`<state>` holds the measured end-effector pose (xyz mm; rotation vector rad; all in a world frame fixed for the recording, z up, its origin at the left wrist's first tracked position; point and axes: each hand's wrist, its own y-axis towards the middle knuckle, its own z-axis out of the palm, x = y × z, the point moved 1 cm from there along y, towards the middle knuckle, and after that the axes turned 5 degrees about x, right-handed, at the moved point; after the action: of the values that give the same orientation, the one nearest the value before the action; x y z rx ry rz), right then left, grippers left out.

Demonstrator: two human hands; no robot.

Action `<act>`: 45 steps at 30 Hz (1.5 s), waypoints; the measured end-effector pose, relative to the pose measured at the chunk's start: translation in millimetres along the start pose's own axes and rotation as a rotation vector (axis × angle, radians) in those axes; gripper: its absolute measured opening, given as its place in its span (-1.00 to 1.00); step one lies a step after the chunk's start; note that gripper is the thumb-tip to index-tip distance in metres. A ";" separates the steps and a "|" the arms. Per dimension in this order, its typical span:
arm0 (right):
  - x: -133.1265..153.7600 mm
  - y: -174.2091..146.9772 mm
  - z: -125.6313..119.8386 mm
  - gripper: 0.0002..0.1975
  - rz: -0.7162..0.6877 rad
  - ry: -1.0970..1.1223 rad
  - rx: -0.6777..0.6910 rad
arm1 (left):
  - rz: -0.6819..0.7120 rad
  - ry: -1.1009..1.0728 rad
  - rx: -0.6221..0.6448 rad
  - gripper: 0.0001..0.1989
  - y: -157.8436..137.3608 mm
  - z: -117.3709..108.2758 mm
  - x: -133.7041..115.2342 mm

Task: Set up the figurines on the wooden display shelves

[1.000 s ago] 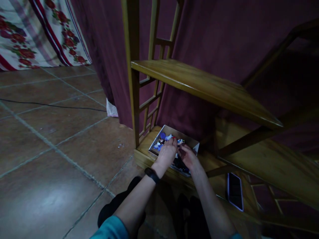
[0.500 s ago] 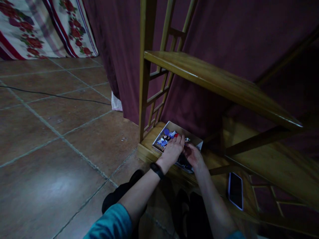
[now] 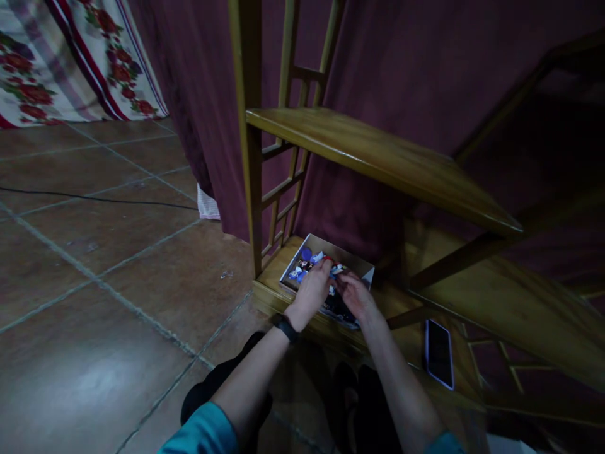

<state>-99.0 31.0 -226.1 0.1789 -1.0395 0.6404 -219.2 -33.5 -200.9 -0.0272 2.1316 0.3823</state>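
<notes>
A shallow cardboard box point(image 3: 366, 260) sits on the low wooden shelf, holding several small blue, white, dark and red pieces point(image 3: 299, 273) that look like wrapped sweets; they are too small to tell surely. My left hand point(image 3: 312, 289) reaches into the box from the front, fingers bent down and closed beside a red piece. My right hand point(image 3: 358, 296) is close on its right, fingertips curled together near a blue-and-white piece point(image 3: 337, 270) between the hands. What either hand pinches is mostly hidden by the fingers. A black band point(image 3: 286, 328) circles my left wrist.
A wooden shelf board point(image 3: 368, 151) juts out above the box, with an upright post point(image 3: 248, 189) at its left. A phone point(image 3: 439, 354) lies on the lower shelf to the right. A dark cable point(image 3: 99, 199) runs over the tiled floor. A purple curtain point(image 3: 212, 113) hangs behind.
The view has shifted, so the shelf and box appear further left. My hands have drawn slightly apart over the box, and a blue-and-white piece now shows between them.
</notes>
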 end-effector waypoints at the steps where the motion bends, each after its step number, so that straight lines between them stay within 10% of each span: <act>1: 1.0 -0.4 1.3 -0.82 0.001 -0.011 0.008 | -0.021 -0.089 -0.030 -0.62 2.0 -0.2 3.4; 11: 4.3 -0.3 7.1 -0.74 -0.054 0.018 -0.024 | -0.330 -0.927 -0.099 -0.66 18.5 1.1 20.7; 21: -0.5 2.5 4.7 -0.61 -0.131 -0.116 -0.077 | -0.577 -1.282 0.002 -0.72 15.6 -8.0 17.0; 36: 9.3 0.3 13.3 -0.73 -0.196 -0.304 -0.140 | -0.743 -1.444 0.084 -0.83 16.0 -5.8 17.7; 45: 6.2 -1.0 14.1 -0.66 -0.171 -0.063 -0.098 | -0.489 -1.285 -0.032 -0.63 18.7 -4.6 17.7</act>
<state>-106.8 26.7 -213.5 0.2006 -1.1009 0.4302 -235.9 -14.7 -208.2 -0.2456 0.8015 0.0707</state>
